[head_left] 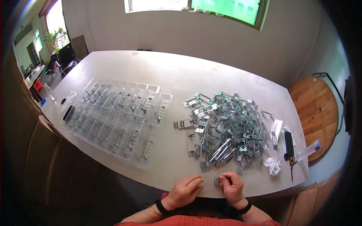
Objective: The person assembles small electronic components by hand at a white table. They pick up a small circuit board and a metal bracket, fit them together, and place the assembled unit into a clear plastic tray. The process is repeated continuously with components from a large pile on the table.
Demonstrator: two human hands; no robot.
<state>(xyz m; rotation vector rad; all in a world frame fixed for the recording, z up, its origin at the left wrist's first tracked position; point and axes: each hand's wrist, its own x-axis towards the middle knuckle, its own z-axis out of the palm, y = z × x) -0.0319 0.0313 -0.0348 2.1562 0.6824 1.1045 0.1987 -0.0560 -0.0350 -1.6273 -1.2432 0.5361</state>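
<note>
A pale table [166, 69] fills most of the view, its near edge partly covered by the person's arms. On its left lie clear plastic trays [159, 89] with rows of small metal parts; the trays overlap and glare, so their number is hard to make out. A round wooden board [315, 113] stands beyond the right edge, and a pale mark near its top is too small to read. A tangled pile of metal parts [233, 124] covers the table right of the trays, its lower layers hidden.

The left hand [184, 191] and right hand [232, 187] meet at the near edge, just below the pile. Right of the pile lie a black-handled tool [289, 145], a clear tube [308, 149] jutting past the table edge, and crumpled white paper [272, 165].

A small metal piece [216, 181] is between the hands: the right thumb and fingers pinch one end, while the left fingers close on the other, partly hiding its thin rods.
</note>
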